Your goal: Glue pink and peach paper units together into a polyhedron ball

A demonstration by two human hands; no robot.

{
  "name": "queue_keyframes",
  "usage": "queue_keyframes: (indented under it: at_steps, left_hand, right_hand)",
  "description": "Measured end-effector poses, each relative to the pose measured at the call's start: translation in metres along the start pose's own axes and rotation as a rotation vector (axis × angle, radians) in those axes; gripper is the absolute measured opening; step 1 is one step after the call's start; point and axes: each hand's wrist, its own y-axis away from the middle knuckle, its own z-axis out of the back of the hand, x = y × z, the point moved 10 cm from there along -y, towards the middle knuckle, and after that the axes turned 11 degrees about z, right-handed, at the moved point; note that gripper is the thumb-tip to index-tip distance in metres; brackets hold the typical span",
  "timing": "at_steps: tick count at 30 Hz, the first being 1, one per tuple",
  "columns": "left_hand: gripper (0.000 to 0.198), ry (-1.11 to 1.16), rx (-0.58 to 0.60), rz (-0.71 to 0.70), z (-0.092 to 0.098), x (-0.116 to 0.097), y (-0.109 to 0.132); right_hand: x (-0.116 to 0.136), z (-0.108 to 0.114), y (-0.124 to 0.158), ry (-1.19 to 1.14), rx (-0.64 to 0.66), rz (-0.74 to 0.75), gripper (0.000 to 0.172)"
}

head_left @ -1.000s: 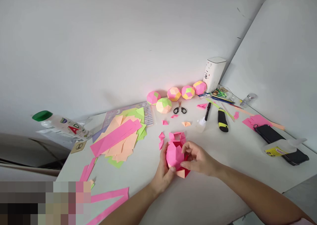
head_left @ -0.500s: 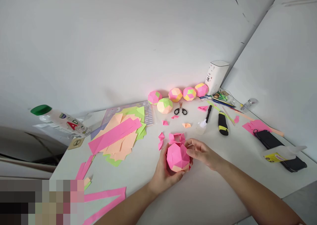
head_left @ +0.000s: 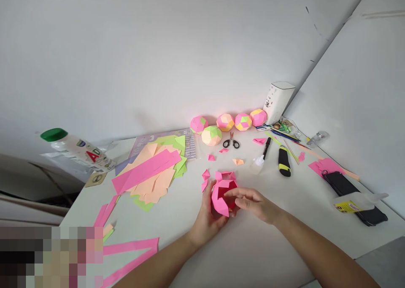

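Note:
A hollow, many-sided pink paper ball (head_left: 220,203) rests in my left hand (head_left: 207,220), whose fingers and thumb wrap round its left side and underside. Its opening faces up and to the right, showing a darker red-pink inside. My right hand (head_left: 253,203) is at the right rim, the index fingertip reaching into the opening and the thumb by the edge; the other fingers are curled. Just beyond the ball lies a pink folded-paper frame (head_left: 227,176). Small folded pink pieces (head_left: 205,174) lie to its left, and an orange folded piece (head_left: 238,162) is farther back.
Finished paper balls (head_left: 211,135) line the wall near small scissors (head_left: 231,143). Paper sheets (head_left: 152,169) and a white bottle (head_left: 79,150) are at left. On the right are a marker (head_left: 267,148), a cutter (head_left: 284,161), a phone (head_left: 341,184) and a glue bottle (head_left: 354,202).
The ball has been turned in my left hand, so its open side now shows instead of the closed pink faces. My right index finger has moved into the opening.

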Motion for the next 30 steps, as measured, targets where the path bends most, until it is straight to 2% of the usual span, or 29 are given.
queue_keyframes:
  at_steps: [5, 8, 12, 16, 21, 24, 27, 30]
  left_hand:
    - [0.087, -0.084, -0.129, 0.002, 0.016, 0.005, 0.000]
    - [0.075, -0.065, -0.112, 0.022, 0.015, 0.008, -0.001]
    - [0.058, -0.072, -0.094, 0.047, 0.012, 0.007, -0.003]
    - [0.051, -0.105, -0.121, 0.062, 0.014, 0.005, -0.005]
    - [0.045, -0.151, -0.120, 0.043, 0.014, 0.006, -0.004]
    - [0.046, -0.238, -0.128, 0.002, 0.013, 0.004, 0.000]
    - [0.052, -0.354, -0.134, -0.094, 0.008, -0.007, 0.006]
    - [0.067, -0.251, -0.007, -0.107, -0.005, -0.012, 0.009]
  right_hand:
    - [0.004, 0.010, 0.001, 0.024, -0.086, 0.024, 0.033]
    - [0.013, 0.012, 0.001, 0.108, -0.112, 0.083, 0.032]
    - [0.021, 0.003, 0.000, 0.155, -0.060, 0.122, 0.036]
    - [0.015, 0.001, 0.000, 0.165, -0.045, 0.066, 0.040]
    - [0.003, 0.010, 0.002, 0.176, -0.103, -0.038, 0.025]
    - [0.002, 0.010, 0.004, 0.083, -0.085, -0.064, 0.029]
    - [0.000, 0.010, 0.005, -0.003, -0.064, -0.104, 0.027]
    - [-0.006, 0.014, 0.006, -0.076, -0.075, -0.143, 0.023]
